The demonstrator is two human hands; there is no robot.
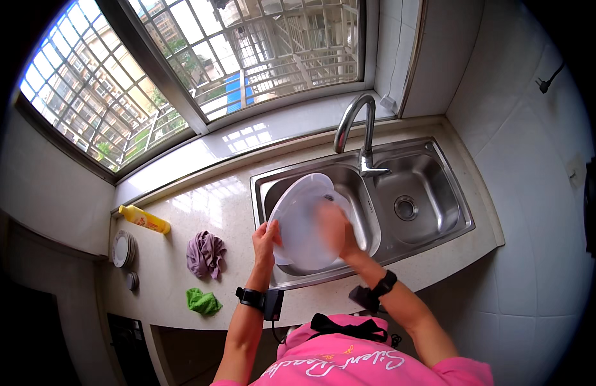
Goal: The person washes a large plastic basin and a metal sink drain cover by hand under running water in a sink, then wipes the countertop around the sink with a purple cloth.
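Note:
A translucent white plastic basin (298, 227) is tilted over the left bowl of the stainless-steel sink (372, 202). My left hand (266, 240) grips its rim on the left, thumb uppermost. My right hand (334, 229) lies against the basin's right part and is smeared by motion blur, so its fingers cannot be made out. Whether it holds anything small is hidden by the blur. Above the sink's divider curves a chrome faucet (368, 125), and no stream of water can be seen from its spout.
On the counter (167, 270) to the left lie a crumpled purple cloth (205, 255) and a green cloth (203, 301). Farther left are a yellow bottle (144, 219) and a stack of plates (123, 248). The right bowl (416, 193) has a drain. A barred window (259, 53) rises behind.

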